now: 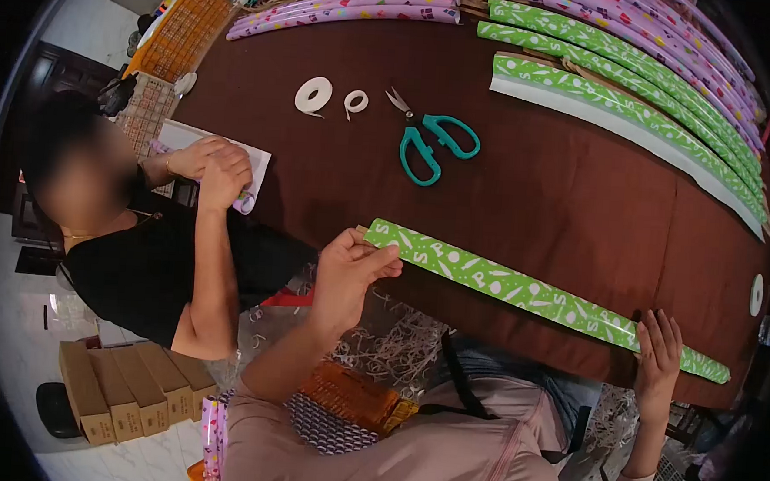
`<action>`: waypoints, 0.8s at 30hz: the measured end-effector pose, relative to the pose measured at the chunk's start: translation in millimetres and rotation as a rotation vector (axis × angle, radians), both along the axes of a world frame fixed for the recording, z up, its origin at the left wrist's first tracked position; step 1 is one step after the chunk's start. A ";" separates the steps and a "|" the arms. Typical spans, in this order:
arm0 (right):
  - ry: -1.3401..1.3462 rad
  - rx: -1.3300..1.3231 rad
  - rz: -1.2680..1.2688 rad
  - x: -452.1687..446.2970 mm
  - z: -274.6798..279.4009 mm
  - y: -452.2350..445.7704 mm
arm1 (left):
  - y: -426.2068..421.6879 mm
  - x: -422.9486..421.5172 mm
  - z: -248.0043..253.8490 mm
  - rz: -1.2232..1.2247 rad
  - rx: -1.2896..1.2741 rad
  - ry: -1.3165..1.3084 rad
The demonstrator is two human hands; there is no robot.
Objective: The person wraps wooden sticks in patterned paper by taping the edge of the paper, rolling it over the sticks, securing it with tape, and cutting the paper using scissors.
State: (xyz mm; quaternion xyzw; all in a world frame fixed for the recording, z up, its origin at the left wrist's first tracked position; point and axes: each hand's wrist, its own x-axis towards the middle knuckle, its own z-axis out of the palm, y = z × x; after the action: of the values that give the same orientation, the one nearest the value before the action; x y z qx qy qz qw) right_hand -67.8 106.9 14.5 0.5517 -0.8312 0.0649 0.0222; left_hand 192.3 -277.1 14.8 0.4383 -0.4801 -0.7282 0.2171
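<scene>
A green patterned roll (522, 287) lies slantwise along the near edge of the brown table. My left hand (352, 278) pinches its left end, thumb on top. Near the roll's right end, my right hand (658, 342) rests with its fingers spread over the green surface. Beyond the roll are teal-handled scissors (429, 143) with their blades slightly apart. Two white tape rolls, a larger one (313, 96) and a smaller one (356, 101), lie left of the scissors.
More green rolls (619, 96) and purple patterned rolls (354, 5) line the far side. At the left, a co-worker (158, 255) has both hands on a purple roll (244, 203) over a white sheet. Cardboard boxes (137, 393) stand on the floor; another tape roll (756, 295) is far right.
</scene>
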 end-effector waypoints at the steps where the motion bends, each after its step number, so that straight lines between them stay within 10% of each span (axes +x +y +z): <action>1: -0.006 0.001 0.003 -0.1 1.5 -0.6 | -1.4 -0.3 0.7 -0.004 0.001 -0.003; 24: -0.051 -0.025 0.024 -0.6 7.2 -3.5 | -1.2 -0.2 1.6 0.022 -0.233 -0.051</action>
State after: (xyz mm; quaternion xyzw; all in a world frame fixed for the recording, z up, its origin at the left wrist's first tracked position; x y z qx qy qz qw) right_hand -68.4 103.5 21.7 0.5596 -0.8239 0.0898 0.0072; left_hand 192.1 -278.3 16.4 0.4337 -0.5619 -0.6538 0.2623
